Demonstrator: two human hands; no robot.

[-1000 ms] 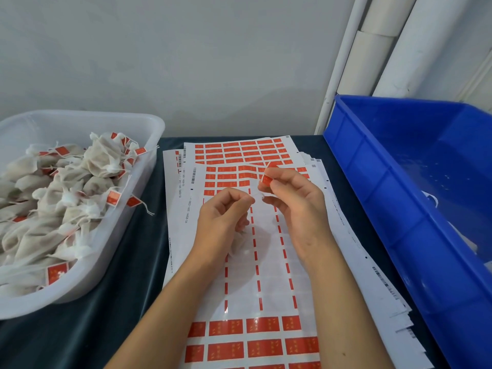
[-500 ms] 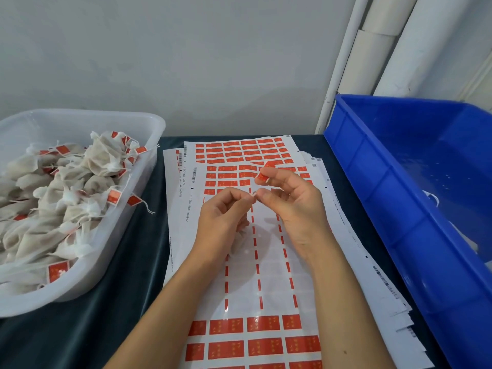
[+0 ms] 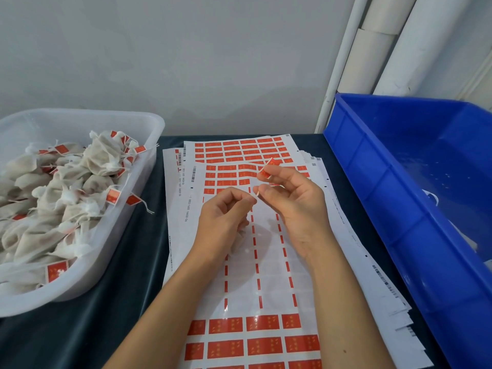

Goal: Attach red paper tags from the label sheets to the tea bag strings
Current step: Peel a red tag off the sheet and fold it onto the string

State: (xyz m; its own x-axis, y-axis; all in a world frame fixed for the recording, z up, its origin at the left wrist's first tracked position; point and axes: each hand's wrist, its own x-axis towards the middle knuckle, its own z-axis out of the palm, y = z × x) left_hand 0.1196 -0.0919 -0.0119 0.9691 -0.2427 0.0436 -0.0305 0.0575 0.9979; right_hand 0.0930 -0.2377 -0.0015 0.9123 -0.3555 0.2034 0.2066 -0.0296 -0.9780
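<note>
Over a stack of label sheets point(image 3: 269, 275), my left hand point(image 3: 226, 217) is curled and pinches a thin white tea bag string at its fingertips; a bit of pale tea bag point(image 3: 239, 243) shows under its palm. My right hand point(image 3: 292, 201) pinches the string's short end point(image 3: 257, 193) between thumb and a finger, and a peeled red tag point(image 3: 269, 169) sticks up from its upper fingertips. The two hands nearly touch at the string. The top sheet has red tags at its far and near ends and bare backing in the middle.
A white plastic tub point(image 3: 149, 129) on the left holds several tea bags with red tags. A large blue bin point(image 3: 399, 209) stands on the right, against white pipes point(image 3: 372, 43). The table point(image 3: 111, 315) has a dark cover.
My right hand's fingers have spread a little, so the red tag stands higher above the string. My left hand has stayed almost still.
</note>
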